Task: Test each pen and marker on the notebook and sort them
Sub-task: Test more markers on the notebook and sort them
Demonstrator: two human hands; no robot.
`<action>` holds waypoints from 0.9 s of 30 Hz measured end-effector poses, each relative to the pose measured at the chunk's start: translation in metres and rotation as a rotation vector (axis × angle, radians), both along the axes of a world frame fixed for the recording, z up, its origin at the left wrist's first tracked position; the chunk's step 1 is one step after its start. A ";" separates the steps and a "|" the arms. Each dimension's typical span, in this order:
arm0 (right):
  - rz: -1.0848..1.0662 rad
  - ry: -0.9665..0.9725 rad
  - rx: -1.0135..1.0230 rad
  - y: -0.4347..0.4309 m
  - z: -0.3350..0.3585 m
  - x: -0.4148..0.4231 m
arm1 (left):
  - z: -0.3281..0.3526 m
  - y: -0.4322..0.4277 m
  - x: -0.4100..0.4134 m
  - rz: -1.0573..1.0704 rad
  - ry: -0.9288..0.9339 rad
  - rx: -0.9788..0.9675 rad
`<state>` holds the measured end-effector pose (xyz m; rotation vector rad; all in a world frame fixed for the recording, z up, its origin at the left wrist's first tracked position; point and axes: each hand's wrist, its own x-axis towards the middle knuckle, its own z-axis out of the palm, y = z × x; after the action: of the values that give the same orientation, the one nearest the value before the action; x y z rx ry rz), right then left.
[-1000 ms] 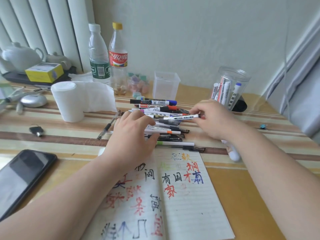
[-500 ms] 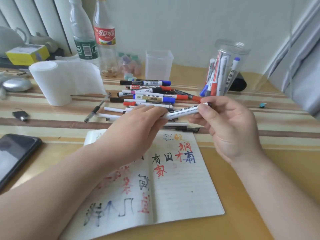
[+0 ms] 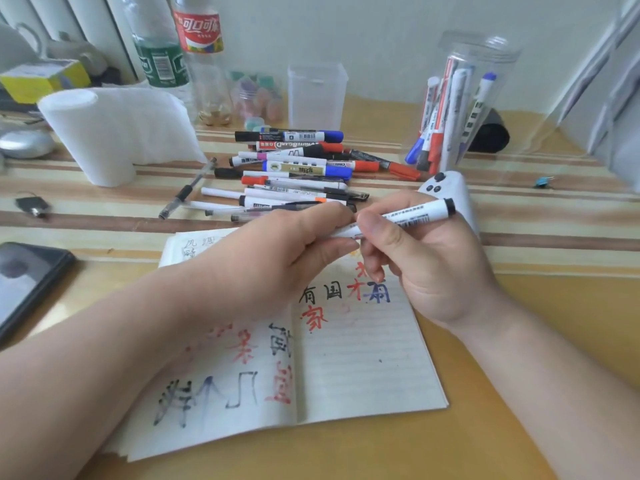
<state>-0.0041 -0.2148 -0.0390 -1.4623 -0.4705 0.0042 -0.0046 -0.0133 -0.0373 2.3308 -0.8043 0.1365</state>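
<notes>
Both hands met over the top edge of the notebook (image 3: 363, 368). The right hand (image 3: 433, 265) gripped the white marker (image 3: 412, 214) by its barrel, thumb and fingers (image 3: 375, 230) curled round it, black end pointing to 2 o'clock. The left hand (image 3: 277, 258), at 9 o'clock of the right, pinched the marker's other end with fingertips pressed together; that end was hidden under them. The marker was held off the page.

The notebook lay open on the desk (image 3: 519, 341), with red, black and blue characters on it. A pile of pens (image 3: 294, 168) lay at 12 o'clock, just beyond the hands. A clear jar (image 3: 485, 50) holding markers stood at 1 o'clock, and a small clear box (image 3: 317, 95) behind the pile. There was a paper roll (image 3: 86, 140) at 10 o'clock, a phone (image 3: 24, 282) at 9 and two bottles (image 3: 162, 53) at 11. A white gadget (image 3: 450, 187) sat just behind the right hand, partly hidden.
</notes>
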 end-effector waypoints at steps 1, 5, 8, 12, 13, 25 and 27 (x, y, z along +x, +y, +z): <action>0.000 0.005 0.009 -0.001 0.000 0.000 | 0.001 -0.001 -0.001 0.003 -0.019 -0.024; -0.016 -0.020 0.031 -0.009 0.002 0.001 | 0.002 -0.001 -0.001 -0.035 0.029 -0.070; -0.103 0.030 0.136 -0.020 0.009 0.006 | 0.003 0.009 -0.005 -0.073 0.212 -0.114; 0.150 0.266 0.047 -0.036 0.013 0.005 | 0.005 0.018 -0.005 -0.095 0.311 -0.047; 0.249 0.330 -0.014 -0.037 0.012 0.002 | 0.005 0.018 -0.003 -0.078 0.333 -0.018; 0.243 0.335 -0.314 -0.019 0.002 -0.007 | 0.000 0.012 0.001 -0.007 0.140 0.258; 0.241 0.255 -0.414 -0.019 0.004 -0.007 | -0.001 0.010 0.000 -0.012 0.105 0.302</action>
<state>-0.0116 -0.2338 -0.0346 -1.7701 -0.4504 0.5000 -0.0043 -0.0029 -0.0386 2.5889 -0.8333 -0.1197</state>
